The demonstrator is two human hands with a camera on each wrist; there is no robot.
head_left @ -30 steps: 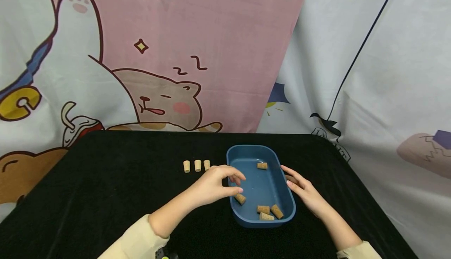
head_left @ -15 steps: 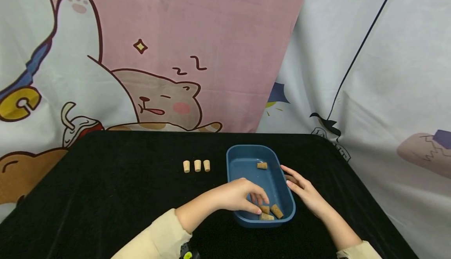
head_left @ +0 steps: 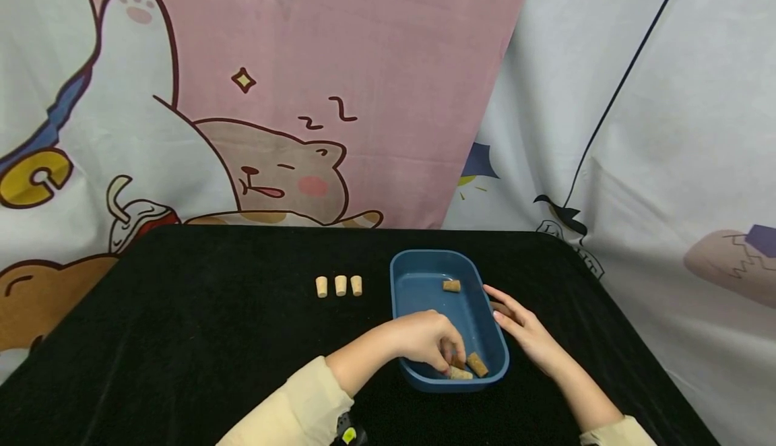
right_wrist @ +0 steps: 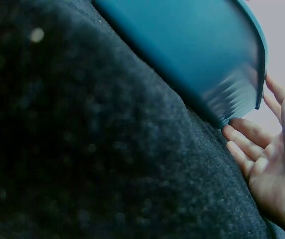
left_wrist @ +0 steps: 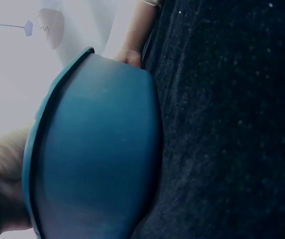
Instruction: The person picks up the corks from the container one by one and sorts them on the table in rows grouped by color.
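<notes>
A blue rectangular box stands on the black cloth with several corks inside. My left hand reaches over its left wall, thumb and fingers bent round a cork near the front end. Close to the fingertips lie a paler cork and another cork; one more cork sits at the far end. In the left wrist view, the box's wall hides the fingertips of my left hand. My right hand touches the box's right side with fairly straight fingers.
Left of the box, three light corks stand in a row on the cloth: a left one, a middle one and a right one. A cartoon-printed curtain hangs behind the black-covered table.
My left hand has moved right and toward me, from above the box's left rim down to the corks at the front, and its fingers have closed in. The right hand stays put.
</notes>
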